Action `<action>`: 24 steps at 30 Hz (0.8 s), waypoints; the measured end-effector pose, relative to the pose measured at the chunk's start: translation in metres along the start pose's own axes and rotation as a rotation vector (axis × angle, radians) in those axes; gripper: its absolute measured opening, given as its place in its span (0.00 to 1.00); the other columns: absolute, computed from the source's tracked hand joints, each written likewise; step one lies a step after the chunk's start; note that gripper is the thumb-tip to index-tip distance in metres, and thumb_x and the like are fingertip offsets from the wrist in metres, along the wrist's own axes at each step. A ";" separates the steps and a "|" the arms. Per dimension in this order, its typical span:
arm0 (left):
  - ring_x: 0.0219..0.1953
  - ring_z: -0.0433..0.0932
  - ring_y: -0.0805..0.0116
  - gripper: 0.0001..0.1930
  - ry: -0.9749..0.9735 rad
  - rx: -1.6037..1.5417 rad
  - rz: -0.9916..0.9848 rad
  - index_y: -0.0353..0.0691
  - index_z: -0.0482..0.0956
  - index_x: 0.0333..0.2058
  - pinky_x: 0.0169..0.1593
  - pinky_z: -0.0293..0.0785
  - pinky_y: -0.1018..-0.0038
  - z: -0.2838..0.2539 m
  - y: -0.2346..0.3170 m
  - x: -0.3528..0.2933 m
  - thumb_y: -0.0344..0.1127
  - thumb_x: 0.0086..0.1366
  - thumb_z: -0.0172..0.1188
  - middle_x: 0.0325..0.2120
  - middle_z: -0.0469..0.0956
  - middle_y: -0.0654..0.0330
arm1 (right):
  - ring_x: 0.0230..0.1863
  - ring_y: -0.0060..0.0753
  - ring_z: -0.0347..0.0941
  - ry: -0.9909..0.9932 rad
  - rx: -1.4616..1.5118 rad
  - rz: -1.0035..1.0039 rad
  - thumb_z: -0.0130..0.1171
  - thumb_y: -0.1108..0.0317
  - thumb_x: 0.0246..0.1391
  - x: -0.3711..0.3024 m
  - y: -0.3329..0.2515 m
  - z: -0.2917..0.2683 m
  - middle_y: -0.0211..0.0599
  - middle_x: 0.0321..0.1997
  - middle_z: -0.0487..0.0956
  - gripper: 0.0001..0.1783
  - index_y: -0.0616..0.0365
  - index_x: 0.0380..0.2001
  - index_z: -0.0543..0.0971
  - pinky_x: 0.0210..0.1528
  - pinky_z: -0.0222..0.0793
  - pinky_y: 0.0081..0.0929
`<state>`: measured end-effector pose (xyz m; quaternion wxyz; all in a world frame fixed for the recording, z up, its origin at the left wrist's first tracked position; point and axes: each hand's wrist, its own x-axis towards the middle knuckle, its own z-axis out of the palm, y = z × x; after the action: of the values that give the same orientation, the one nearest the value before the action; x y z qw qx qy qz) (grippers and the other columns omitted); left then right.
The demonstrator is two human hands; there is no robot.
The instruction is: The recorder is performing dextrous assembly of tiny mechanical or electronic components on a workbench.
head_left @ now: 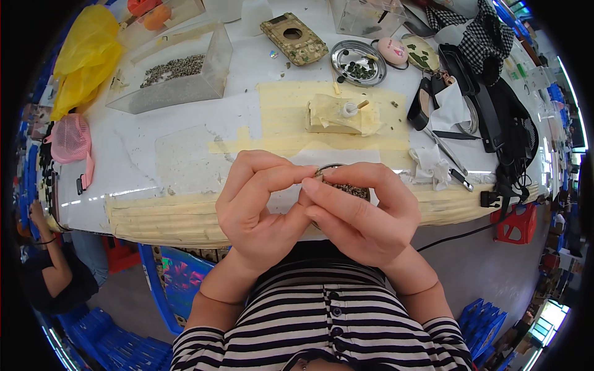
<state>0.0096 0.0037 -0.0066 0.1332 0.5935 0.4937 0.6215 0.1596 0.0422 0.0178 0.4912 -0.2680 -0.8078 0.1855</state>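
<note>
My left hand [258, 201] and my right hand [374, 210] meet over the table's near edge, fingertips pinched together. A small greenish piece [318, 175] shows between the fingertips; most of it is hidden, so its kind is unclear. Just beneath my fingers lies a round dish [334, 165] with many small dark, speckled pieces [354, 190] in it, partly covered by my right hand. Beyond the hands, a block wrapped in yellowish tape [337, 119] bears a small white cup with a short stick [351, 109] in it.
A clear bin [185, 93] of small speckled pieces stands far left, near a yellow bag [90, 55] and a pink mesh item [71, 139]. Farther back are a camouflage-patterned case [296, 40] and a metal dish [359, 80] with dark green bits. Tweezers [447, 150] lie right.
</note>
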 end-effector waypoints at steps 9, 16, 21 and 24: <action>0.30 0.74 0.67 0.15 -0.011 0.023 0.110 0.37 0.83 0.33 0.32 0.70 0.76 -0.001 0.001 0.002 0.18 0.43 0.70 0.28 0.76 0.61 | 0.30 0.20 0.78 -0.037 0.774 0.722 0.65 0.76 0.52 -0.007 -0.003 0.003 0.34 0.31 0.82 0.10 0.65 0.39 0.82 0.31 0.75 0.18; 0.30 0.74 0.67 0.15 0.003 0.062 0.101 0.37 0.83 0.33 0.32 0.70 0.75 0.000 0.002 0.001 0.19 0.43 0.70 0.28 0.76 0.61 | 0.32 0.27 0.79 0.013 0.223 0.213 0.68 0.77 0.44 -0.007 -0.001 0.002 0.37 0.34 0.81 0.14 0.60 0.38 0.83 0.31 0.75 0.20; 0.30 0.74 0.68 0.15 -0.017 0.035 0.053 0.37 0.83 0.33 0.31 0.70 0.76 -0.001 0.000 0.000 0.19 0.43 0.70 0.28 0.76 0.61 | 0.32 0.35 0.78 -0.004 0.022 -0.007 0.70 0.78 0.38 -0.001 0.001 0.001 0.40 0.35 0.80 0.15 0.58 0.35 0.84 0.31 0.73 0.21; 0.30 0.74 0.68 0.16 -0.018 0.021 0.098 0.37 0.83 0.34 0.31 0.69 0.76 0.001 0.001 0.002 0.18 0.43 0.70 0.28 0.76 0.62 | 0.33 0.29 0.78 -0.009 0.428 0.283 0.67 0.78 0.46 -0.004 0.004 -0.002 0.38 0.35 0.79 0.10 0.62 0.34 0.80 0.35 0.72 0.18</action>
<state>0.0104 0.0048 -0.0048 0.1008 0.6237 0.4695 0.6168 0.1638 0.0430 0.0134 0.5021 -0.2675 -0.7068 0.4204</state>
